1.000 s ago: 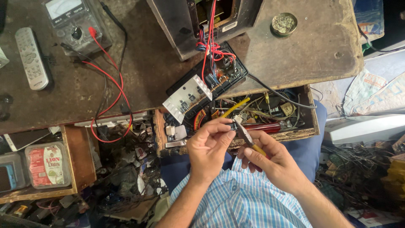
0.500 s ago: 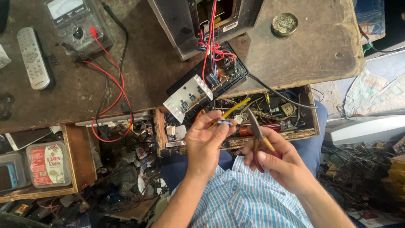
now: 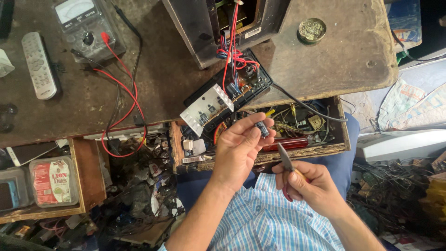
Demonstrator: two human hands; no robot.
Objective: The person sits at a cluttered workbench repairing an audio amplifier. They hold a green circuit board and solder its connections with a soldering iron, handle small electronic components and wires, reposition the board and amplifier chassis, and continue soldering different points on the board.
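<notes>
Head view: capacitor (image 3: 262, 128) in left grip (image 3: 241, 148).

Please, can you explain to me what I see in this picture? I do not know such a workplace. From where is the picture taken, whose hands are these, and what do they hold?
The picture comes from a camera worn on a person's head, looking down, so the two hands at the bottom are that person's own. The left hand pinches a small dark cylindrical electronic part between thumb and fingers. The right hand grips a small tool with a pointed metal tip and a red handle; its exact kind I cannot tell.

Above the hands is a worn wooden workbench. On it lie a meter with a dial and its red and black leads, a grey remote control, an opened device with a circuit board and coloured wires, and a small round tin. Below the bench edge, an open drawer is full of small parts.
</notes>
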